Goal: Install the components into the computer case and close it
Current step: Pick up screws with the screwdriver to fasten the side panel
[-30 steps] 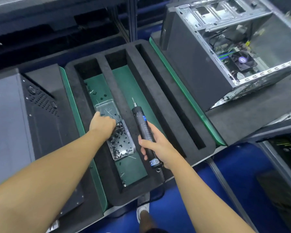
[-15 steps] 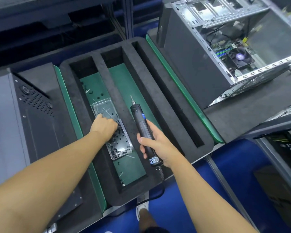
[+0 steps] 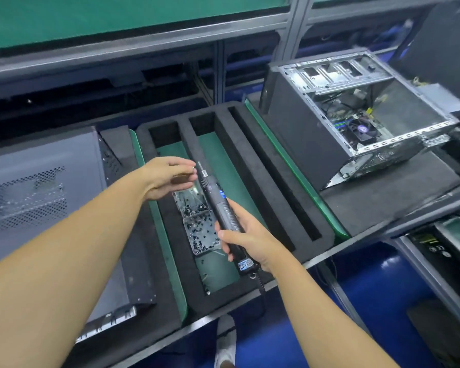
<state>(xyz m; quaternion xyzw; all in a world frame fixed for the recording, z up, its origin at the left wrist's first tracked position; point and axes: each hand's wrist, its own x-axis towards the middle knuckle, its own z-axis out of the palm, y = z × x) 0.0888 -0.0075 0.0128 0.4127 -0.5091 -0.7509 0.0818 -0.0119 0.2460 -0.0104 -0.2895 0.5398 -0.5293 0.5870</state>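
1. Side panel (image 3: 37, 195), 9 o'clock: grey, perforated, lying flat; case not yet closed.
2. Left hand (image 3: 168, 176), centre: fingers reach to the screwdriver's tip. They are blurred, so whether they pinch anything cannot be told.
3. Screw box (image 3: 197, 224), 6 o'clock of that hand: clear, in the foam tray (image 3: 247, 166).
4. Screwdriver (image 3: 221, 205): right hand (image 3: 252, 245) wrapped round its barrel, tip toward 11 o'clock. Likely step: loading the bit. Keep the barrel steady and the fastener square.
5. Computer case (image 3: 343, 123), 2 o'clock: open, tilted on the worktop (image 3: 388, 205), well apart from both hands.
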